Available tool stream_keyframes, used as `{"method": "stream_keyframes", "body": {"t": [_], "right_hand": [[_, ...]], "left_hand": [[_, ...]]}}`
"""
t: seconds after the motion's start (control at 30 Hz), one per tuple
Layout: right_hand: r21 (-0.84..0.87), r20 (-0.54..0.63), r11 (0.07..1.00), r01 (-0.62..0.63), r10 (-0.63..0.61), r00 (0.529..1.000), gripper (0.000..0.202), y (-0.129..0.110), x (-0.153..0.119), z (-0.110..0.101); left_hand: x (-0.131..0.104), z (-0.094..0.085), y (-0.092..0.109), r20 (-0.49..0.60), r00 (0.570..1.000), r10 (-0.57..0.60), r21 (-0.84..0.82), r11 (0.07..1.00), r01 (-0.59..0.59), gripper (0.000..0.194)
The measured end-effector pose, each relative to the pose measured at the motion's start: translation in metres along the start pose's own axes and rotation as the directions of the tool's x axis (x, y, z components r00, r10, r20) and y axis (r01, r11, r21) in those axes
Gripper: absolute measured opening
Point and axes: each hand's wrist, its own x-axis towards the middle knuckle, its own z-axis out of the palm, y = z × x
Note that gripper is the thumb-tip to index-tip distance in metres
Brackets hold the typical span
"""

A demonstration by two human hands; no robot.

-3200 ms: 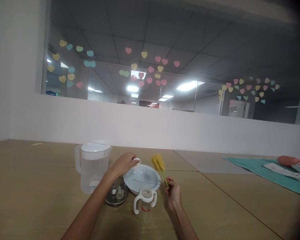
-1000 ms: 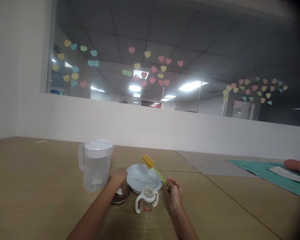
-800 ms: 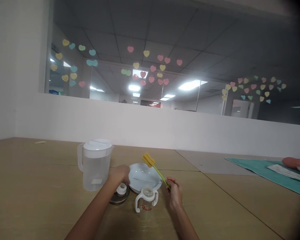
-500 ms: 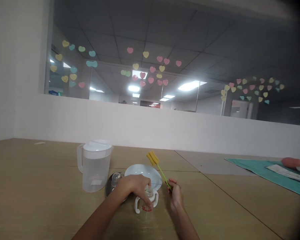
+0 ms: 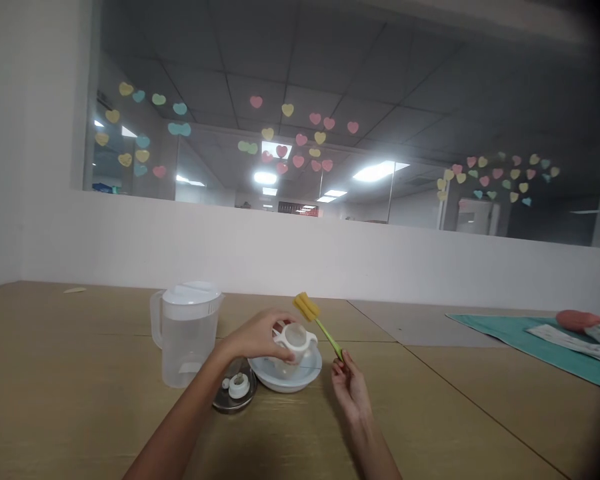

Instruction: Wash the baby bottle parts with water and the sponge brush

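Observation:
My left hand (image 5: 263,335) is closed round a clear bottle with a white two-handled holder (image 5: 297,341), held over a white bowl (image 5: 287,383). The bottle's open mouth faces up and toward me. Between the fingers of my right hand (image 5: 349,387) is the green stick of a sponge brush (image 5: 326,331), its yellow sponge head pointing up and left, beside the bottle but apart from it. A round metal tray (image 5: 234,402) left of the bowl carries a white ring-shaped cap (image 5: 239,386) and smaller parts.
A lidded clear pitcher (image 5: 189,340) stands left of the tray. On the right, a teal cloth (image 5: 510,333) bears a patterned cloth and a reddish item (image 5: 577,321). A white wall (image 5: 280,250) rises behind the table.
My left hand has lifted the bottle from the table in front of the bowl to above it. The small parts on the tray have come into view. My right hand and brush have risen slightly.

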Motion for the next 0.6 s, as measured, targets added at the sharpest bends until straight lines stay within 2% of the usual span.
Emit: {"method": "stream_keyframes", "body": {"t": [0.1,0.23,0.43,0.6], "right_hand": [[0.057,0.069,0.998,0.031,-0.035,0.997,0.023,-0.002,0.002,-0.004],[0.066,0.087,0.997,0.036,-0.042,0.995,0.026,-0.001,0.001,-0.002],[-0.004,0.024,1.000,0.027,-0.027,0.999,0.033,0.000,-0.005,0.005],[-0.102,-0.073,0.993,0.055,-0.063,0.995,0.038,0.001,-0.007,0.009]], "left_hand": [[0.002,-0.004,-0.009,-0.221,0.975,-0.031,0.118,0.991,0.059,0.055],[0.008,-0.001,-0.021,-0.369,0.928,-0.057,0.247,0.956,0.157,0.055],[0.011,0.001,-0.025,-0.414,0.910,-0.014,0.363,0.915,0.178,0.055],[0.011,0.000,-0.025,-0.394,0.919,0.006,0.562,0.793,0.236,0.047]]}}
